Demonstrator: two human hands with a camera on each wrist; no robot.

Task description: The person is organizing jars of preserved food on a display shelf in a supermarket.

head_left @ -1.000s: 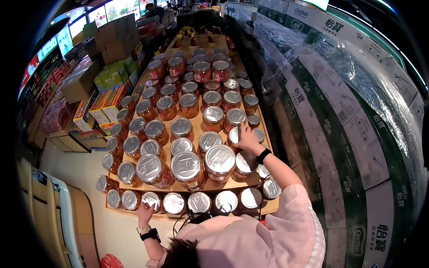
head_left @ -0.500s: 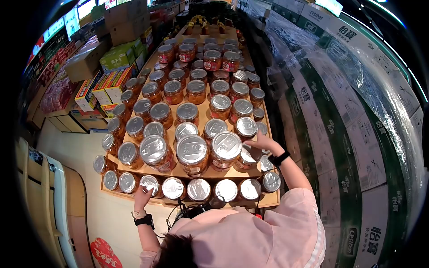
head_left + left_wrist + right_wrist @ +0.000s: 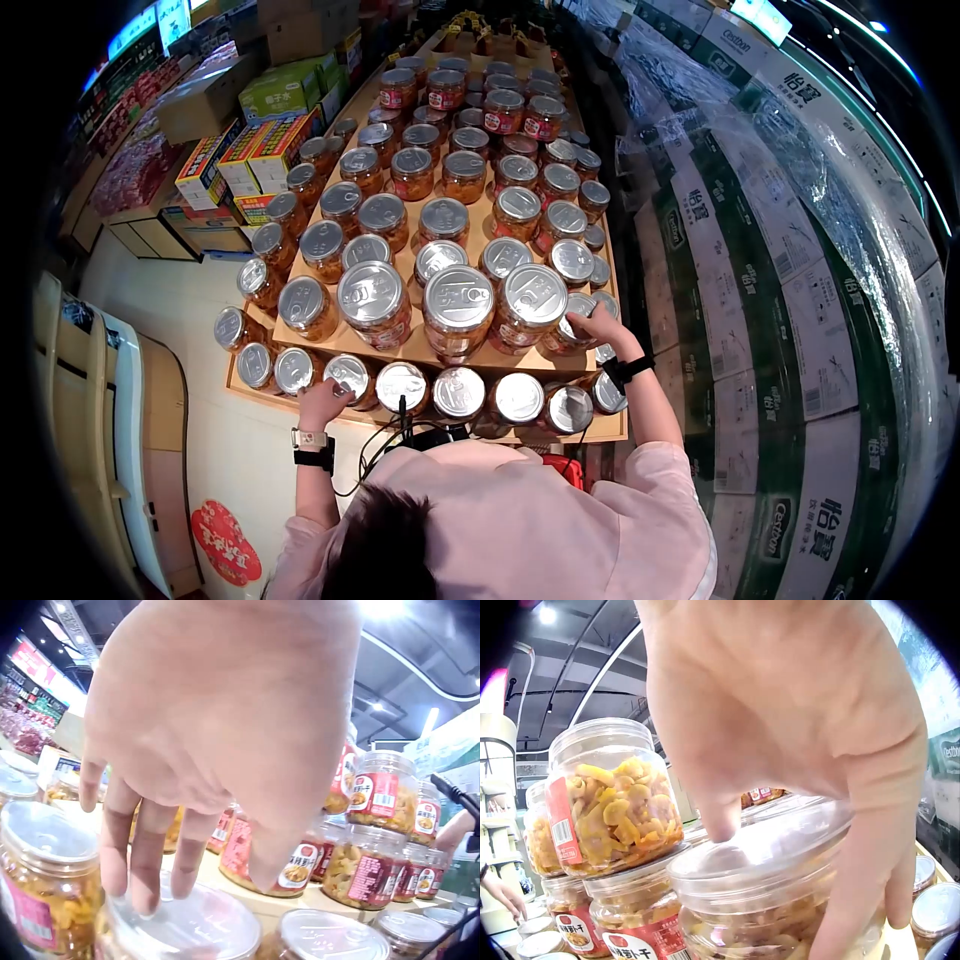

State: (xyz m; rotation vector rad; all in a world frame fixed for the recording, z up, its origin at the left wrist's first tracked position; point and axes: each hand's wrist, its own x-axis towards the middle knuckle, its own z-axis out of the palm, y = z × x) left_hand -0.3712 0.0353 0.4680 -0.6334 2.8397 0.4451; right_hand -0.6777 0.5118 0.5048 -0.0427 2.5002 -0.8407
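Clear plastic jars of orange-yellow pickled radish with silver lids crowd a stepped wooden stand (image 3: 415,352). My right hand (image 3: 602,327) is over a jar (image 3: 761,881) near the stand's front right corner. In the right wrist view its thumb is on the lid (image 3: 772,844) and its fingers reach down round the jar's side. My left hand (image 3: 322,405) is at a lower front-row jar (image 3: 348,374), its fingers extended down. In the left wrist view the fingertips (image 3: 146,900) touch that jar's lid (image 3: 187,919), with nothing in the palm.
Wrapped cartons of bottled water (image 3: 740,300) form a wall along the right. Boxed goods (image 3: 285,155) are stacked to the left of the stand. Taller stacked jars (image 3: 460,310) are between the two hands. Black cables (image 3: 375,450) hang at the front edge.
My right hand has come back toward the front, from a jar farther up to one near the corner. My left hand stays at the lower row. The head view has shifted.
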